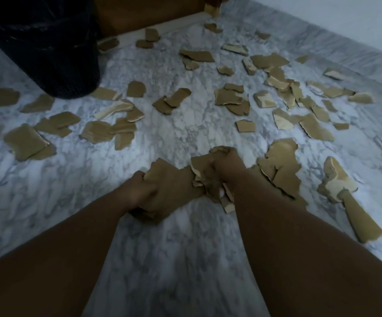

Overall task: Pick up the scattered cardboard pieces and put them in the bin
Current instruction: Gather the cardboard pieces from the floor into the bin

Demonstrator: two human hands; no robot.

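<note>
Head view: left hand point(143, 191) grips a large cardboard piece point(171, 184); right hand point(225, 164) clutches smaller cardboard scraps point(202, 163); black mesh bin point(48, 46) stands beyond the left hand.

Dim bluish light, brighter patch mid-floor point(180, 138), soft blur throughout, wide-angle bending and darkening at edges

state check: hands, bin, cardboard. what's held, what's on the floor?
left hand: grips a large cardboard piece by its left edge.
right hand: clutches a bunch of smaller pieces.
bin: upright on the floor, far left; inside not visible.
scattered cardboard pieces: many lying loose across the marble floor.
</note>
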